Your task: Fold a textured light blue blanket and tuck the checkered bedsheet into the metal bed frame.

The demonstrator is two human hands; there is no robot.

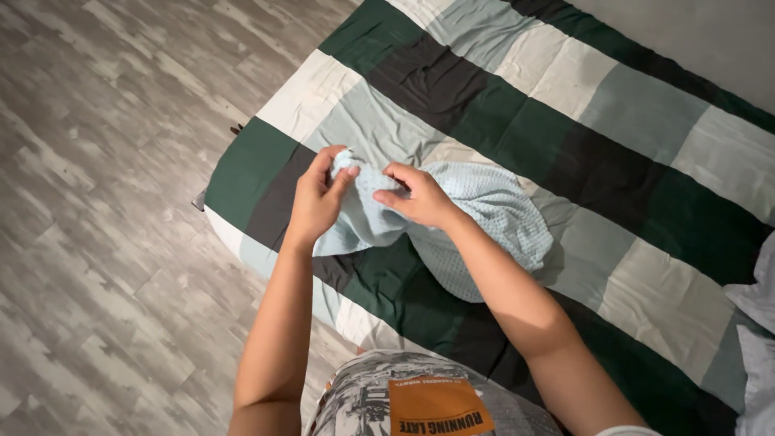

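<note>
Over bed [646, 202] corner: pale blue cloth [484, 218], knit texture, bunched. Left hand [316, 198] closed, pinching cloth's upper left edge between thumb and fingers. Right hand [416, 196] closed, pinching same edge just beside left. Held edge lifted; rest of cloth trails right and down, resting on striped green, black, white and grey cover [452, 89]. Long axis runs roughly left to right, gathered end toward hands. Grey wood-look floor [105, 202] at left.
</note>
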